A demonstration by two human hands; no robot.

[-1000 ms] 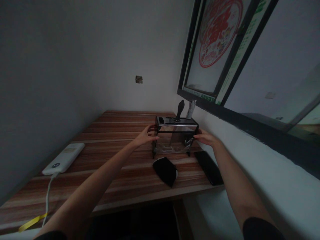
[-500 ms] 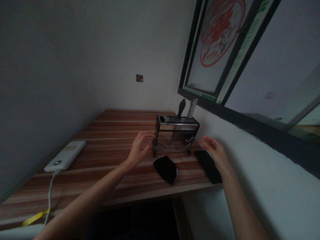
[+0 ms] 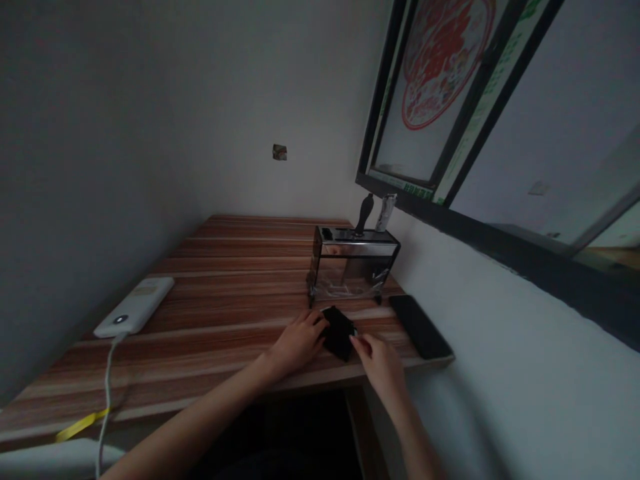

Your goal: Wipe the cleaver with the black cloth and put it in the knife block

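A small black cloth piece (image 3: 339,333) with a thin white edge lies near the front of the wooden table. It looks soft and folded; its exact kind is unclear. My left hand (image 3: 300,341) has its fingers curled over the cloth's left edge. At the opposite edge, my right hand (image 3: 379,360) pinches the cloth between thumb and finger. Just behind stands a knife holder (image 3: 357,251) with a shiny top and see-through front. A black-handled knife (image 3: 365,212) and a pale-wrapped handle (image 3: 386,213) stick up from it.
A black phone (image 3: 421,327) lies by the right wall at the table (image 3: 240,267) edge. On the left rests a white power bank (image 3: 135,308) with a white cable (image 3: 109,380) and a yellow strip (image 3: 83,425). A dark-framed window (image 3: 400,193) is on the right.
Both hands have come down and inward from either side of the knife holder onto the black cloth, taking hold of its edges. The right hand has left the space above the phone.
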